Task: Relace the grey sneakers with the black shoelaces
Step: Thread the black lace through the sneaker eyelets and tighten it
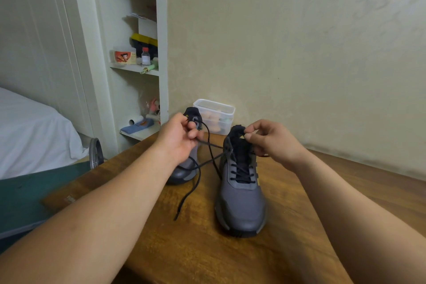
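Fingers [193, 133] on left hand [178, 139] are pinching the limp black shoelace [194, 188], right hand's [273, 142] unclear. Gripping near its tip's [176, 217] probably easiest.

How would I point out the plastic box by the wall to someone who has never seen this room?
Find the wooden table and follow it to its far end, where it meets the beige wall. There, just behind the grey sneakers, stands a clear plastic tub with a white rim. It is the only see-through thing there, with pale peach shapes inside.
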Tool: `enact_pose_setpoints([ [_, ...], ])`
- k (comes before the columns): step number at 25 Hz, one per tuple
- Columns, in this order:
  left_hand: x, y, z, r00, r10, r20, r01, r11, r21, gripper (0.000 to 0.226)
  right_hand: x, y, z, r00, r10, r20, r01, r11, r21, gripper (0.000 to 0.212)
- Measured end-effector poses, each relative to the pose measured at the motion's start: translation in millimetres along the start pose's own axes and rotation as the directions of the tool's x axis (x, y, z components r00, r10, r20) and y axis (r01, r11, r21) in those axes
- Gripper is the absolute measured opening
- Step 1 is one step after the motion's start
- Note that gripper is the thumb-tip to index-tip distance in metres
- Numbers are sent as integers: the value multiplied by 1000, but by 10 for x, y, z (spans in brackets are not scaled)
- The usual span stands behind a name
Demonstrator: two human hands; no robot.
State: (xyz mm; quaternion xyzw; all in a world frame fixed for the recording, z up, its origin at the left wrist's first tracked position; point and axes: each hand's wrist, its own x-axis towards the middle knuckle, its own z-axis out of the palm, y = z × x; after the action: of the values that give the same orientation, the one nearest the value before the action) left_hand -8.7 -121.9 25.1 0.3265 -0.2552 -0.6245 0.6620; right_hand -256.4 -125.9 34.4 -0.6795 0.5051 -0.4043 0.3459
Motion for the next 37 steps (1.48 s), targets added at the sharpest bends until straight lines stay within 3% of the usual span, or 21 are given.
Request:
enact_pose_setpoints([
  [1,-6,24,-19,997,72,-8,-67,960,272,21,6,0,-23,1000,1,-15,-1,999,53,5],
  [2,1,20,-55,987,150,50,-149,773,617,19,13,-6,-43,999,-4,-34,7,996,91,5],
  [3,-13,14,-80,971,170,169,-232,481,845,20,25,-13,-58,998,-10,-56,16,993,117,5],
  [4,-22,13,-96,954,128,272,-294,204,934,25,39,-21,-66,997,-14,-73,24,991,130,5],
  [5,-36,27,-99,949,59,310,-312,24,950,34,60,-23,-70,996,-19,-82,30,991,132,5],
  [7,-73,92,-84,952,15,305,-303,-80,950,48,92,6,-53,997,-28,-77,37,993,115,3],
  [10,-71,153,-138,958,86,275,-273,-28,962,44,93,79,-5,998,-31,-60,36,997,74,3],
  [11,-64,154,-174,954,123,272,-265,-70,962,43,81,103,7,997,-31,-67,35,997,62,5],
  [14,-83,151,-271,923,289,254,-118,-416,902,29,51,146,44,994,-42,-100,45,999,28,5],
  [16,-148,140,-294,907,316,280,-37,-602,798,12,39,171,75,995,-39,-91,40,999,4,5],
  [17,-167,113,-321,898,313,310,-29,-661,750,10,30,180,86,996,-37,-84,36,999,-4,6],
  [19,-190,3,-332,849,320,422,-74,-717,693,37,2,183,92,994,-44,-98,42,999,-30,6],
  [21,-281,-127,-202,732,335,593,-239,-690,684,30,-36,169,93,985,-80,-154,68,994,-83,6],
  [22,-330,-193,-124,723,307,619,-308,-659,686,21,-62,150,100,976,-103,-192,83,990,-110,6],
  [25,-410,-303,54,883,102,458,-313,-599,737,36,-171,58,159,969,-116,-220,95,990,-106,8],
  [27,-363,-261,125,946,-26,323,-313,-328,891,33,-283,-22,214,997,-32,-76,26,997,-76,16],
  [29,-326,-219,200,967,-42,250,-245,97,965,18,-394,-117,287,986,84,147,-84,996,-3,20],
  [30,-325,-202,261,977,-40,210,-188,305,934,9,-437,-159,334,960,120,254,-143,987,74,21],
  [32,-346,-181,398,986,-66,153,-79,623,778,22,-495,-209,429,897,136,420,-267,925,271,20],
  [35,-392,-194,515,981,-118,153,11,826,564,18,-553,-197,497,817,150,556,-423,812,402,23],
  [37,-376,-214,484,986,-110,125,33,867,498,20,-581,-139,442,795,182,578,-454,811,369,21],
])
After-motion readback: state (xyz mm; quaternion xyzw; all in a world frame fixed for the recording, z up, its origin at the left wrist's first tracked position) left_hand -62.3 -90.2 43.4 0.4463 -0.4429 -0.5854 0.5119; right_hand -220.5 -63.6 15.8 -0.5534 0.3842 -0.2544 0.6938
